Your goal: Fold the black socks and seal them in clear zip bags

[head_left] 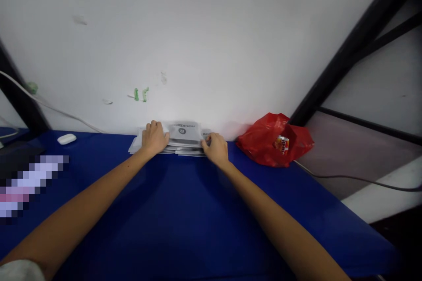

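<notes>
A stack of flat grey-white printed packets [184,137] lies against the white wall at the far edge of a blue-covered table [184,210]. My left hand [154,138] rests on the left part of the stack, fingers curled over its top. My right hand [216,148] grips the stack's right front corner, thumb and fingers closed on the packets. Both arms stretch straight out across the table.
A crumpled red plastic bag [273,139] with a small printed pack in it lies right of the stack. A white earbud case [66,138] sits at the far left near a cable. A dark object lies at the left edge. Black metal bars stand at the right.
</notes>
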The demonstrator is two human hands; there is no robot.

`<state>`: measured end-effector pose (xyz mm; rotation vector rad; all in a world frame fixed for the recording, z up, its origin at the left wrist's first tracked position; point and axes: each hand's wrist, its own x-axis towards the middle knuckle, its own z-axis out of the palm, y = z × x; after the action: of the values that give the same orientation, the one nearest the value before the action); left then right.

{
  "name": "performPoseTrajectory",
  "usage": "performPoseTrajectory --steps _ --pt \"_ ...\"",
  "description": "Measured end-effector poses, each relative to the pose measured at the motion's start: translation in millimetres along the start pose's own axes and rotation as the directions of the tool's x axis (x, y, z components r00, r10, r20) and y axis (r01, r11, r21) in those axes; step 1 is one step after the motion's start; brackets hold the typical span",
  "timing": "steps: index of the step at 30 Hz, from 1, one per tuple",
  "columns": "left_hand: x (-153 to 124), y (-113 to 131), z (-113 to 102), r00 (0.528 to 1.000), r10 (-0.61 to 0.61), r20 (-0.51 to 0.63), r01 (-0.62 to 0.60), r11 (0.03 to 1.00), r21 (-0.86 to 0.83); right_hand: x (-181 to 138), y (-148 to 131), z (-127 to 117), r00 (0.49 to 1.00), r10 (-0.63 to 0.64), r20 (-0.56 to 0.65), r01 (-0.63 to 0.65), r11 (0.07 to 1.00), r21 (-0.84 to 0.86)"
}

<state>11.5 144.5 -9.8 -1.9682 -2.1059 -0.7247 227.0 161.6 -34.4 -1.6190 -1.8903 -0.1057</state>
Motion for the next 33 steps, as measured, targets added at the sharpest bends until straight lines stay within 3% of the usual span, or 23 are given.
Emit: performPoseTrajectory --steps 2,5,8,10,20,27,33 --pt "0.7 7.2 5.8 0.999 0.030 -0.035 -0.029 0.999 0.034 2.8 -5.1 4.0 1.000 -0.001 0.001 0.001 1.000 -0.025" --pt "5.4 13.5 16.9 0.984 0.174 -0.045 -0.171 0.984 0.058 9.6 -12.6 10.5 0.993 -0.118 0.004 0.118 0.993 -0.018" --pt "13.8 12.1 29.0 0.932 0.360 0.034 -0.361 0.933 0.015 16.8 -18.7 18.3 0.962 -0.263 0.069 0.262 0.965 0.032" --pt "18.8 8.2 35.7 0.906 0.415 0.080 -0.415 0.910 -0.028 20.0 -21.9 24.3 0.933 -0.337 0.123 0.330 0.941 0.074" --pt "22.2 -9.7 51.5 0.906 0.387 0.171 -0.375 0.922 -0.098 23.2 -19.9 42.7 0.905 -0.381 0.191 0.372 0.925 0.082" --pt "20.0 -21.4 50.9 0.924 0.321 0.207 -0.317 0.947 -0.051 22.7 -12.6 39.9 0.907 -0.305 0.290 0.299 0.952 0.067" --pt "13.8 -33.9 45.4 0.945 0.256 0.203 -0.254 0.967 -0.033 18.5 -8.1 29.4 0.921 -0.241 0.306 0.255 0.967 -0.003"
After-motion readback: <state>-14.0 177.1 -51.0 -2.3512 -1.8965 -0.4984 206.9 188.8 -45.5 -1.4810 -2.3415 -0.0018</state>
